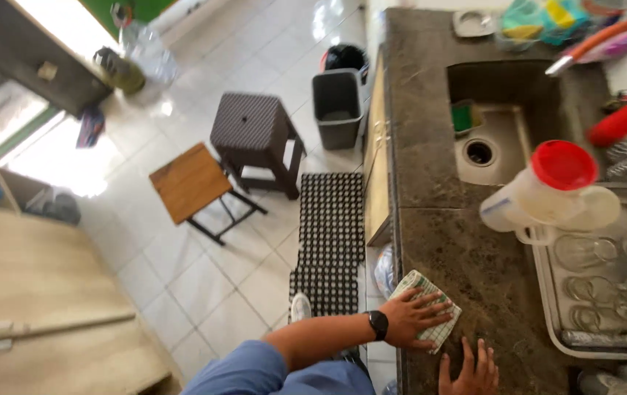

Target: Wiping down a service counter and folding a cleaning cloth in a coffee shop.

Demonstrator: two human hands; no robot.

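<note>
Dark stone desk [467,256], cloth under hand.
Left hand [412,317] presses flat on checked cloth [441,330]; right hand [471,371] lies spread, empty, just beside; tray [547,307] near.

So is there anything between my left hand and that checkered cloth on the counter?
Nothing visible: the left hand lies flat on the checkered cloth at the counter edge. The right hand rests beside it.

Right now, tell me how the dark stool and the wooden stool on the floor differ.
The dark stool is woven-looking plastic with a square top on four thick legs; the wooden stool has a flat brown plank top on a thin black metal frame. The dark stool stands nearer the grey bin; the wooden stool sits further out on the white tiles. The two stand side by side on the floor.
</note>
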